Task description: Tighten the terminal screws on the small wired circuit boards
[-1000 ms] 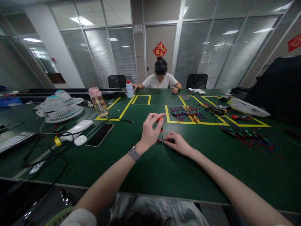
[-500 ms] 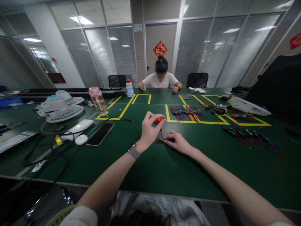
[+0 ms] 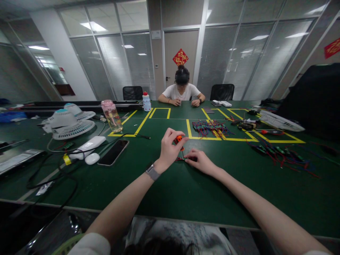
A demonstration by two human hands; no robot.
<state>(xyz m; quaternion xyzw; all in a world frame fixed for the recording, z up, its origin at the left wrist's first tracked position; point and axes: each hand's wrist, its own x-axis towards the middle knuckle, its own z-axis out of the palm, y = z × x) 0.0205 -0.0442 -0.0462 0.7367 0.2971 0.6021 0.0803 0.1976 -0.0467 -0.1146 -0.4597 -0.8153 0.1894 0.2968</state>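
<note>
My left hand, with a watch on its wrist, is closed around the orange handle of a screwdriver. The shaft points down at a small green circuit board with red wires, which lies on the green table. Whether the tip sits in a screw is too small to tell. My right hand pinches the board's right end between thumb and fingers, low against the tabletop. Part of the handle is hidden behind the left fingers.
Beyond my hands lies a pile of wired circuit boards inside yellow tape; more boards lie to the right. A phone, a white mouse, a pink-lided bottle and fans stand left. A person sits opposite.
My left fingers have shifted slightly on the screwdriver handle, thumb and forefinger a little apart from before. My right hand stays on the board. The person opposite has drawn their hands closer together.
</note>
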